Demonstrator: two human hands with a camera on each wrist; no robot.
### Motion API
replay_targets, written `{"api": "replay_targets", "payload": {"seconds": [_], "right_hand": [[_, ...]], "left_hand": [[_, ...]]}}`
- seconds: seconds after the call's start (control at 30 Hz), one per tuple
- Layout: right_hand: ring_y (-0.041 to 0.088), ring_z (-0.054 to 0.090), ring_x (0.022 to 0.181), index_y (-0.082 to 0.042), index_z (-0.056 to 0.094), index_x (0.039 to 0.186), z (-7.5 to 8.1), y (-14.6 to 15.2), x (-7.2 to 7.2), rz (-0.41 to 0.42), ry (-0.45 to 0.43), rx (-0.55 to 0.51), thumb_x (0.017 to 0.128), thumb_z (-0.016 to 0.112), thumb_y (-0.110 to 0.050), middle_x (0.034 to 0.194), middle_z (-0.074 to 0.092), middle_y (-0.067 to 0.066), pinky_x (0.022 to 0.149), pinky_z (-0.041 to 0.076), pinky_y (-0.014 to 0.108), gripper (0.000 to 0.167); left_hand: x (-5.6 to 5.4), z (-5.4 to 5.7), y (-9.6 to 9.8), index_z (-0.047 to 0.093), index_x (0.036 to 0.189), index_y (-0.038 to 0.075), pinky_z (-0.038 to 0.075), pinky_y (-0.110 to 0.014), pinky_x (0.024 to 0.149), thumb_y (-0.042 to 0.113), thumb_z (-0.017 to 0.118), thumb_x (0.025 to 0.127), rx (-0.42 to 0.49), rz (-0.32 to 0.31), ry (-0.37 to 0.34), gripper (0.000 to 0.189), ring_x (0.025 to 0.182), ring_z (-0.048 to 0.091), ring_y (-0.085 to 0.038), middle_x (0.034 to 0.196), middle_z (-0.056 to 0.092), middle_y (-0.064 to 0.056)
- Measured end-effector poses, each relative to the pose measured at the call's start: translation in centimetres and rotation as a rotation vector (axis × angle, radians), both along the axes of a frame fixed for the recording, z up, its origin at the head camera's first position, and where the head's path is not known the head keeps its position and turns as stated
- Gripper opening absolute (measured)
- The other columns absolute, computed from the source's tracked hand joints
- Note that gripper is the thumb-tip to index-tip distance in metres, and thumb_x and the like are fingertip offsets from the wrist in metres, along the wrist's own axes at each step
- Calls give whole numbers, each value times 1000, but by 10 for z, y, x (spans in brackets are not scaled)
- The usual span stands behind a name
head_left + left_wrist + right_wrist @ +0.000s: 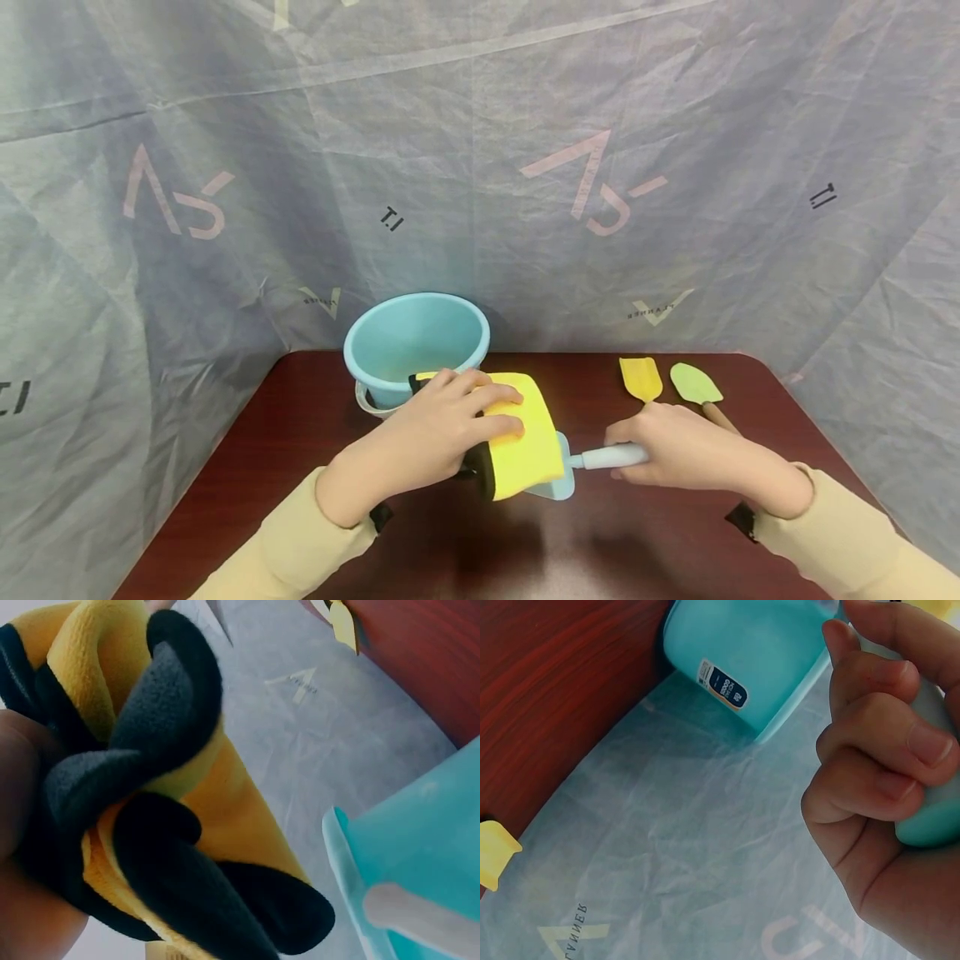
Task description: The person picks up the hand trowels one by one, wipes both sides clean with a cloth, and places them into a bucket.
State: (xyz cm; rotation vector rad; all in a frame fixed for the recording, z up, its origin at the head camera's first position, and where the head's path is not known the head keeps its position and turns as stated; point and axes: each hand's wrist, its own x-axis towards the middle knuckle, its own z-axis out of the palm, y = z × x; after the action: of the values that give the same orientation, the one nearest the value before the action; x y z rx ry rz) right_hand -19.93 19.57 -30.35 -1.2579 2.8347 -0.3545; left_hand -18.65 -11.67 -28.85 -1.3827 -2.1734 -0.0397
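Observation:
My left hand (442, 421) grips a yellow cloth (531, 429) with black edging, bunched in folds in the left wrist view. The cloth is wrapped over the blade of a small light-blue shovel (566, 482), so most of that blade is hidden. My right hand (678, 446) holds the shovel by its white handle (611, 457), fingers curled round it. In the right wrist view, the handle's end is teal. Both hands are above the table, in front of a light-blue bucket (356, 321).
The bucket stands at the back left, its pale carrying handle (420, 919) hanging down. A yellow shovel (641, 377) and a light-green shovel (693, 383) lie at the back right of the dark red table (300, 433). Grey printed fabric (480, 208) hangs behind.

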Motion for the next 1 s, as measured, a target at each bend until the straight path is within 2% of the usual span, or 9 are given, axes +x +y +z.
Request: {"api": "replay_targets", "payload": {"seconds": [0.23,0.5,0.73,1.0], "right_hand": [[-4,38,51,-31,57,75,3,-3,1,-12,21,13,74,75,-23,61,44,-23,48,36,19,19],[-3,39,51,-30,59,76,7,-4,2,-22,38,26,73,76,-24,62,45,-23,48,37,19,18],[-3,38,49,-30,57,74,8,-4,3,-16,39,40,73,76,-22,59,43,-21,47,36,18,20],[-3,34,49,-28,54,70,6,-7,5,19,89,53,70,78,-22,58,40,-21,46,34,18,25]], "left_hand": [[-1,-8,11,61,106,25,43,-35,81,0,69,69,-46,-14,-2,45,107,52,-21,120,56,3],[-4,-16,17,60,106,28,40,-33,82,-1,66,72,-110,21,-42,45,109,49,-18,122,54,5],[-4,-20,22,61,108,30,40,-31,81,5,69,73,-161,41,-80,44,108,48,-17,123,54,6],[-4,-28,28,61,110,32,41,-33,81,15,79,68,-217,75,-85,49,107,46,-18,122,53,6]]}}
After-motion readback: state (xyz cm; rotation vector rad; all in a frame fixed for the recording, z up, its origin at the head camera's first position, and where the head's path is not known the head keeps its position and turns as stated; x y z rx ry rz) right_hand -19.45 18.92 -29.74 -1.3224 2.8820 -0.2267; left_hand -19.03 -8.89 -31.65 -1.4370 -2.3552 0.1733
